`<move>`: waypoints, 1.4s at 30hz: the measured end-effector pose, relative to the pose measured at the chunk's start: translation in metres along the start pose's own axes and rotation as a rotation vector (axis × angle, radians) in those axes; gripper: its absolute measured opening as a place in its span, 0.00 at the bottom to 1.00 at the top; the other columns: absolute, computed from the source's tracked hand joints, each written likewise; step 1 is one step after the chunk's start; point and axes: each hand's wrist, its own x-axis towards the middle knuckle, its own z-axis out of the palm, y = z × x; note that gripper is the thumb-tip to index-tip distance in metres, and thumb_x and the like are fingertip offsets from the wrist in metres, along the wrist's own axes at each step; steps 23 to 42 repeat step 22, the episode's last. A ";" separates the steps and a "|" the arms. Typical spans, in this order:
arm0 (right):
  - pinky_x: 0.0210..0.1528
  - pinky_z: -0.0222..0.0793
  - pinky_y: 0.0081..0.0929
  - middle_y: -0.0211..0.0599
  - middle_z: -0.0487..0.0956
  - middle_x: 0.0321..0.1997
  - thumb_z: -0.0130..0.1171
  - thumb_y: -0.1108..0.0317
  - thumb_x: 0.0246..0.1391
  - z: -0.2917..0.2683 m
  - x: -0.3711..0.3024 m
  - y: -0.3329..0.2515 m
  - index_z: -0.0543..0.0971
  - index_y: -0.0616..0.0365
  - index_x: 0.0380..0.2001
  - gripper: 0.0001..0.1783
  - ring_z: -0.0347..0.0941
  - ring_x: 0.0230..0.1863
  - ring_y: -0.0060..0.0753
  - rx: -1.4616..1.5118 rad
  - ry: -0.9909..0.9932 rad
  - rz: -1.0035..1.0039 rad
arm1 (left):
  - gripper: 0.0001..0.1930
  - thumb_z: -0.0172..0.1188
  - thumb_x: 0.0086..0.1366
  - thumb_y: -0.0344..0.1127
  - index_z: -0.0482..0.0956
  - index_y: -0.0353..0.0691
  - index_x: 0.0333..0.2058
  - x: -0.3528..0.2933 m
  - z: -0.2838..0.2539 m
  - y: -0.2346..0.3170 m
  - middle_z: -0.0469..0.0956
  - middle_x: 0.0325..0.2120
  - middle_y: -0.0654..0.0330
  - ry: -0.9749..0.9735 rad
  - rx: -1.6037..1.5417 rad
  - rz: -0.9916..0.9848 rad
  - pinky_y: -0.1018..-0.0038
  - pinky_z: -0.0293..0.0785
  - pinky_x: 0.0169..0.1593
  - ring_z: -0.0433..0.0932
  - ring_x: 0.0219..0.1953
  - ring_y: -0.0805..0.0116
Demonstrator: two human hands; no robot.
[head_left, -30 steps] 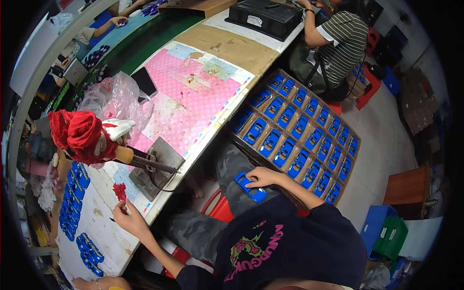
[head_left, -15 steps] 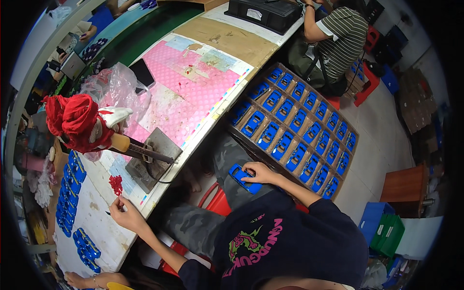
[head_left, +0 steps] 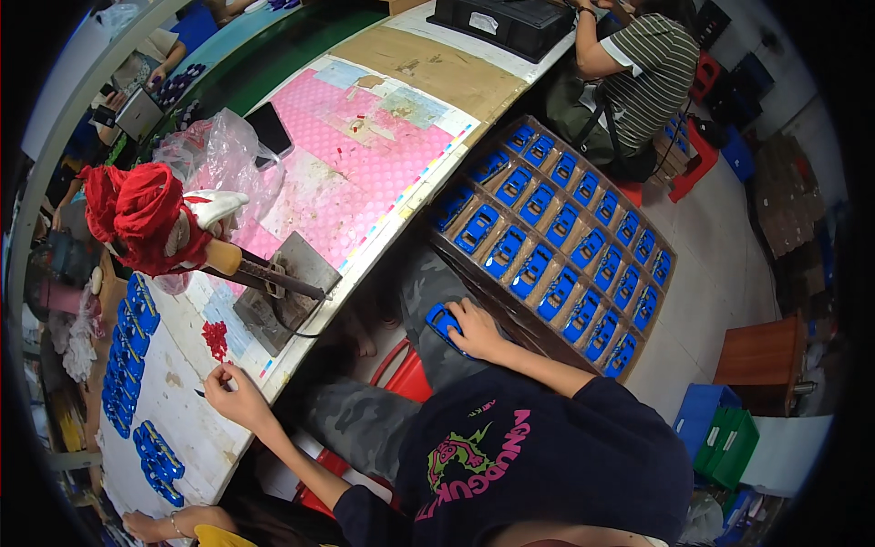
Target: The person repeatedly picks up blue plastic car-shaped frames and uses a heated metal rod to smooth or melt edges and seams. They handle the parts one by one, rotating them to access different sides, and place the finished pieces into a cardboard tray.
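Note:
My left hand [head_left: 233, 397] is over the near table edge, its fingers pinched together just below a small heap of tiny red pieces [head_left: 214, 340]. A thin dark tip [head_left: 200, 393] pokes out beside this hand; its kind is too small to tell. With my right hand [head_left: 476, 330] I hold a blue toy car body [head_left: 444, 321] on my thigh, the fingers lying over its side. Several more blue car bodies stand in a row [head_left: 128, 356] on the table at the left, and a smaller group [head_left: 158, 463] lies nearer.
A tray of blue cars in compartments [head_left: 583, 232] stands to my right. Ahead on the table are a metal stand [head_left: 296, 283] with a red cloth bundle [head_left: 141, 219], a plastic bag [head_left: 214, 159] and a phone [head_left: 269, 132]. A co-worker [head_left: 638, 73] sits at the far right.
My right hand has turned and now covers more of the blue car, which has shifted slightly left and up. My left hand has barely moved, its fingers drawn closer together.

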 end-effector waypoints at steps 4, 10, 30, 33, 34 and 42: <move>0.34 0.60 0.38 0.47 0.64 0.31 0.50 0.63 0.41 0.010 -0.003 -0.012 0.65 0.61 0.41 0.22 0.63 0.35 0.46 -0.143 0.045 -0.018 | 0.07 0.53 0.51 0.30 0.72 0.31 0.22 -0.001 0.002 -0.003 0.70 0.19 0.59 -0.005 0.013 0.003 0.76 0.62 0.28 0.66 0.22 0.70; 0.36 0.60 0.35 0.47 0.63 0.32 0.60 0.55 0.32 0.007 -0.004 -0.014 0.65 0.65 0.39 0.31 0.63 0.35 0.46 -0.175 0.010 -0.079 | 0.07 0.54 0.51 0.31 0.73 0.31 0.23 -0.001 0.001 -0.001 0.70 0.19 0.59 -0.015 0.023 -0.004 0.76 0.62 0.29 0.66 0.23 0.70; 0.39 0.64 0.35 0.44 0.68 0.39 0.60 0.59 0.37 -0.014 -0.008 -0.010 0.64 0.59 0.42 0.28 0.67 0.40 0.48 0.320 -0.092 -0.021 | 0.08 0.54 0.55 0.32 0.72 0.32 0.29 -0.030 -0.035 0.028 0.70 0.25 0.58 -0.027 -0.008 -0.052 0.75 0.62 0.35 0.67 0.29 0.67; 0.39 0.64 0.35 0.44 0.68 0.39 0.60 0.59 0.37 -0.014 -0.008 -0.010 0.64 0.59 0.42 0.28 0.67 0.40 0.48 0.320 -0.092 -0.021 | 0.08 0.54 0.55 0.32 0.72 0.32 0.29 -0.030 -0.035 0.028 0.70 0.25 0.58 -0.027 -0.008 -0.052 0.75 0.62 0.35 0.67 0.29 0.67; 0.39 0.64 0.35 0.44 0.68 0.39 0.60 0.59 0.37 -0.014 -0.008 -0.010 0.64 0.59 0.42 0.28 0.67 0.40 0.48 0.320 -0.092 -0.021 | 0.08 0.54 0.55 0.32 0.72 0.32 0.29 -0.030 -0.035 0.028 0.70 0.25 0.58 -0.027 -0.008 -0.052 0.75 0.62 0.35 0.67 0.29 0.67; 0.39 0.64 0.35 0.44 0.68 0.39 0.60 0.59 0.37 -0.014 -0.008 -0.010 0.64 0.59 0.42 0.28 0.67 0.40 0.48 0.320 -0.092 -0.021 | 0.08 0.54 0.55 0.32 0.72 0.32 0.29 -0.030 -0.035 0.028 0.70 0.25 0.58 -0.027 -0.008 -0.052 0.75 0.62 0.35 0.67 0.29 0.67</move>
